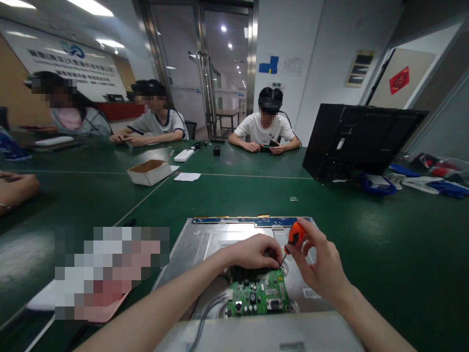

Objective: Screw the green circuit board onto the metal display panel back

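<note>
My right hand (pixel 318 254) grips the orange and black handle of a screwdriver (pixel 296 234). The shaft tilts down to the left, its tip at the far right corner of a green circuit board (pixel 258 293). My left hand (pixel 254 252) reaches across the board's far edge, its fingers curled near the screwdriver tip; whatever they hold, if anything, is hidden. Beneath lies a silver metal display panel (pixel 194 244), with a long blue circuit strip (pixel 227 221) along its far edge. A grey cable (pixel 205 313) runs from the board's left side toward me.
On the green table (pixel 384 254) stand a black monitor (pixel 359 142) at right and an open cardboard box (pixel 148 172) at left. A blurred pink and white item (pixel 120 274) lies beside the panel. Several people sit around the table; one person's hand (pixel 18 188) shows at far left.
</note>
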Demonstrator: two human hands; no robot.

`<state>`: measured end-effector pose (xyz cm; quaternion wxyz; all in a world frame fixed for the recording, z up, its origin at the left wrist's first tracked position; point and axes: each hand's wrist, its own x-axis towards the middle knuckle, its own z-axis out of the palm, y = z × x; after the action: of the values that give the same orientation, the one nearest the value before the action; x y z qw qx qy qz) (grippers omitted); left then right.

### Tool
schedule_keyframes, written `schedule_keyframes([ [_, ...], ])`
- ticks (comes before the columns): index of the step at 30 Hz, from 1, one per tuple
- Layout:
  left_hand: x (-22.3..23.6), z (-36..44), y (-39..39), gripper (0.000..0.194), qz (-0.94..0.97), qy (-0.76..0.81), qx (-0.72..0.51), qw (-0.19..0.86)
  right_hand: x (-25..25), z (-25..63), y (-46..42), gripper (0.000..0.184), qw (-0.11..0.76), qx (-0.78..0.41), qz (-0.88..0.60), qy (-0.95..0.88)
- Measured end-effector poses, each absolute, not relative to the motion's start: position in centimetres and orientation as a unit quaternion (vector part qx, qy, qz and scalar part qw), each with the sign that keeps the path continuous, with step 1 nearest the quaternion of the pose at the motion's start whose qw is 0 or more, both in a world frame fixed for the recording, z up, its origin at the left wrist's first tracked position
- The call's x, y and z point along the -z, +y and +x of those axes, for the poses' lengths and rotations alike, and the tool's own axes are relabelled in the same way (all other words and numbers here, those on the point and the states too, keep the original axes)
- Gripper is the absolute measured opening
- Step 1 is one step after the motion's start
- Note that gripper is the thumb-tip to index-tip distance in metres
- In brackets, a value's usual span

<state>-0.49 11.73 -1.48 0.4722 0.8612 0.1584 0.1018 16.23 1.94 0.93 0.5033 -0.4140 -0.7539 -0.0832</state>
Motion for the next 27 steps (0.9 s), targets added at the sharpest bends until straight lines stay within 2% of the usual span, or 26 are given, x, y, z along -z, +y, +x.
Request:
schedule_keyframes([
  [27,1.49,-0.50,11.70,0.010,0.864,0.141,-0.108,0.471,-0.17,16.41,1.99,0.047,0.503,0.116,-0.433,-0.739],
])
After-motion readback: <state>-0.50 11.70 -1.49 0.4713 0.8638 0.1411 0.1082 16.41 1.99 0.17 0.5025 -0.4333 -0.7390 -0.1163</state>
